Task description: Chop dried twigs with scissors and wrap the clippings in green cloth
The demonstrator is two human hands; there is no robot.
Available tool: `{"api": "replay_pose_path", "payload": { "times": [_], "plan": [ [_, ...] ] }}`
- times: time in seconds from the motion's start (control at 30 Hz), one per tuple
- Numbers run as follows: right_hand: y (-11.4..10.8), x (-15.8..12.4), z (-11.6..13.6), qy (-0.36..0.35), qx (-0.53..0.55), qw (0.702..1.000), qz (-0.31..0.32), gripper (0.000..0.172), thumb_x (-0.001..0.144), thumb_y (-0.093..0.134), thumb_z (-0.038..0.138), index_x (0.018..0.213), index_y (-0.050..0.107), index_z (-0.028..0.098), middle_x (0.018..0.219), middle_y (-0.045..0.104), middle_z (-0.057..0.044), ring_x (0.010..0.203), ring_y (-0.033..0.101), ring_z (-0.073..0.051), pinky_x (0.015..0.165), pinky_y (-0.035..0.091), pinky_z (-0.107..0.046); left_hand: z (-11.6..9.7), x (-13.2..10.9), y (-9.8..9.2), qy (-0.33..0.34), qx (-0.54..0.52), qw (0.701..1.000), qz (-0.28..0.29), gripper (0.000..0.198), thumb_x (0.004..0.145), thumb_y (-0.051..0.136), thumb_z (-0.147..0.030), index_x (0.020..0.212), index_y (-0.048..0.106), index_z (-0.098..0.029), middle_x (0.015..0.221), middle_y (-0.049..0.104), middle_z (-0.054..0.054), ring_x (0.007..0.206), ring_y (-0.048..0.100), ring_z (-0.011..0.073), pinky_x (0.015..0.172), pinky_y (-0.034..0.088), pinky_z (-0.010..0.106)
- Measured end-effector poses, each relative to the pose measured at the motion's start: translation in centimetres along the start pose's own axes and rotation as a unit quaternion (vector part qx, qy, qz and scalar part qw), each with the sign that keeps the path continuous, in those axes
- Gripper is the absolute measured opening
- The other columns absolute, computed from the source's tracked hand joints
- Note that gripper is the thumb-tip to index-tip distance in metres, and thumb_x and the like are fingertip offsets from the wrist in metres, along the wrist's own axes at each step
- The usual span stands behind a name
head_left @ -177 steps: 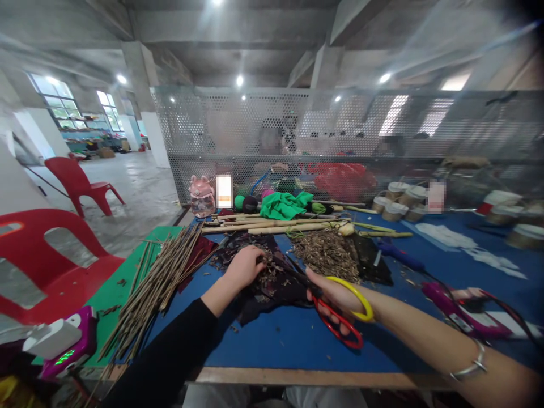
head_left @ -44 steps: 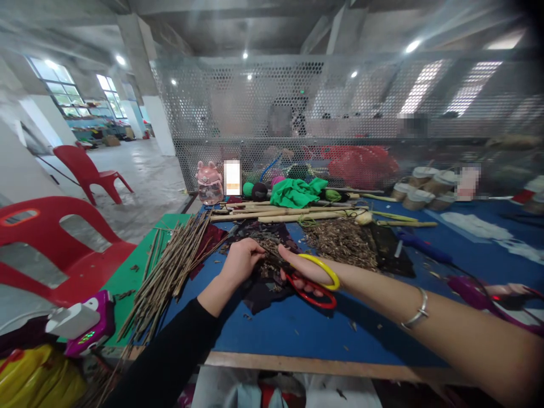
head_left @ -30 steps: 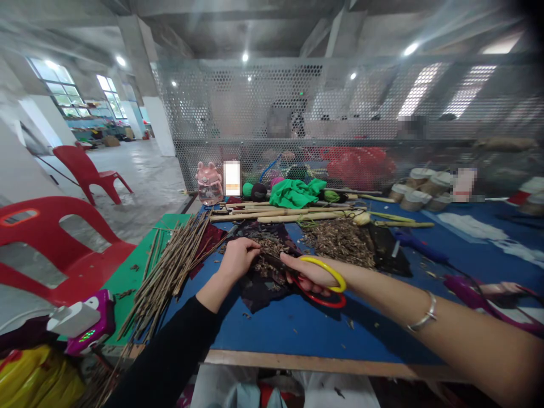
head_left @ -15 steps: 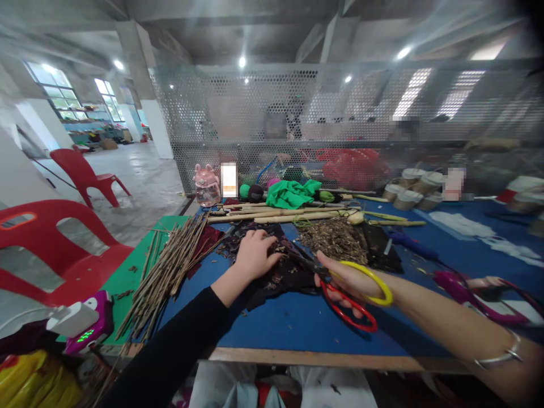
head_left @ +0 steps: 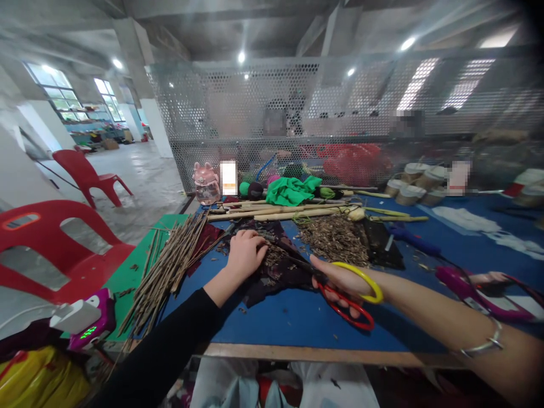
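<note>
My right hand [head_left: 338, 279] grips a pair of scissors with one yellow and one red handle loop [head_left: 377, 289]. Its dark blades point left, low over a dark cloth [head_left: 276, 286] strewn with small brown clippings [head_left: 278, 260]. My left hand [head_left: 245, 252] is on that cloth, left of the blade tips, fingers curled down; whatever lies under them is hidden. Close by on the left is a bundle of thin dry sticks [head_left: 170, 272]. Behind the scissors rises a heap of chopped brown bits [head_left: 335, 238].
Pale stalks [head_left: 293, 213] and a green cloth [head_left: 293, 191] lie at the back, before a perforated metal screen [head_left: 238, 113]. A pink bottle [head_left: 207, 184] stands back left. Covered cups [head_left: 414, 184] and a purple device [head_left: 467, 294] sit right. A red chair [head_left: 76, 255] is left.
My left hand has shifted a little left, showing more of the clippings. The scissors have moved slightly left and stay in my right hand.
</note>
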State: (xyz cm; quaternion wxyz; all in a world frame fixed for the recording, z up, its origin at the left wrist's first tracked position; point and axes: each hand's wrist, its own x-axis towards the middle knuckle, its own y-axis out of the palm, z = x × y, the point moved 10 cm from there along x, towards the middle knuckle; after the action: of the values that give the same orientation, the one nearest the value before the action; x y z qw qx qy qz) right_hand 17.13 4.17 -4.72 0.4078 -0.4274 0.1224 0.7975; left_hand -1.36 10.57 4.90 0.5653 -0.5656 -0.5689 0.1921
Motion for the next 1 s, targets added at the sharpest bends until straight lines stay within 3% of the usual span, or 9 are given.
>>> {"api": "replay_pose_path", "payload": {
  "times": [0.13,0.27,0.47,0.6,0.8,1.0],
  "plan": [
    [-0.1,0.1,0.0,0.005,-0.001,1.000,-0.011,0.067,0.069,0.016,0.080,0.084,0.043,0.020,0.044,0.042,0.005,0.034,0.046,-0.012,0.027,0.041,-0.022,-2.7,0.8,1.7,0.045,0.006,0.999,0.024,0.025,0.076,0.057,-0.038,0.096,0.064,-0.025,0.103,0.059,0.007,0.101,0.044,0.0257,0.086,0.032,0.041],
    [-0.4,-0.1,-0.2,0.014,0.010,1.000,-0.019,0.067,0.069,0.016,0.080,0.083,0.043,0.020,0.045,0.043,0.004,0.034,0.047,-0.012,0.026,0.041,-0.022,-3.0,1.8,3.8,0.045,0.040,0.994,0.091,0.011,0.074,0.060,-0.029,0.079,0.068,-0.023,0.088,0.064,0.007,0.091,0.050,0.0244,0.084,0.031,0.042],
    [-0.5,-0.3,-0.3,0.022,0.009,1.000,-0.015,0.068,0.069,0.015,0.080,0.082,0.044,0.020,0.045,0.043,0.004,0.035,0.047,-0.012,0.026,0.040,-0.021,1.0,1.3,0.7,-0.001,0.016,0.999,0.033,0.019,0.080,0.052,-0.033,0.083,0.068,-0.023,0.093,0.063,0.005,0.091,0.049,0.0217,0.080,0.035,0.036],
    [-0.3,-0.8,0.5,0.004,-0.003,1.000,-0.017,0.066,0.071,0.018,0.078,0.083,0.045,0.019,0.046,0.043,0.005,0.033,0.045,-0.010,0.027,0.041,-0.021,2.7,0.1,0.3,-0.016,0.006,0.999,0.030,0.022,0.081,0.050,-0.035,0.083,0.069,-0.023,0.095,0.061,0.004,0.093,0.048,0.0201,0.081,0.036,0.033],
    [1.0,-1.5,3.9,-0.037,-0.044,0.998,-0.019,0.067,0.071,0.014,0.078,0.084,0.044,0.020,0.048,0.047,0.003,0.037,0.048,-0.010,0.030,0.043,-0.021,1.2,-0.7,-0.5,-0.004,0.028,1.000,-0.001,0.022,0.085,0.044,-0.030,0.085,0.064,-0.022,0.092,0.060,0.004,0.092,0.047,0.0191,0.082,0.034,0.034],
    [3.8,0.0,6.9,-0.070,-0.068,0.995,0.003,0.070,0.068,0.016,0.080,0.080,0.046,0.019,0.046,0.042,0.004,0.032,0.043,-0.009,0.030,0.041,-0.020,-0.2,-1.1,-0.5,0.026,0.070,0.997,0.007,0.022,0.085,0.043,-0.028,0.077,0.062,-0.020,0.084,0.060,0.004,0.088,0.047,0.0199,0.084,0.029,0.039]
  ]
}}
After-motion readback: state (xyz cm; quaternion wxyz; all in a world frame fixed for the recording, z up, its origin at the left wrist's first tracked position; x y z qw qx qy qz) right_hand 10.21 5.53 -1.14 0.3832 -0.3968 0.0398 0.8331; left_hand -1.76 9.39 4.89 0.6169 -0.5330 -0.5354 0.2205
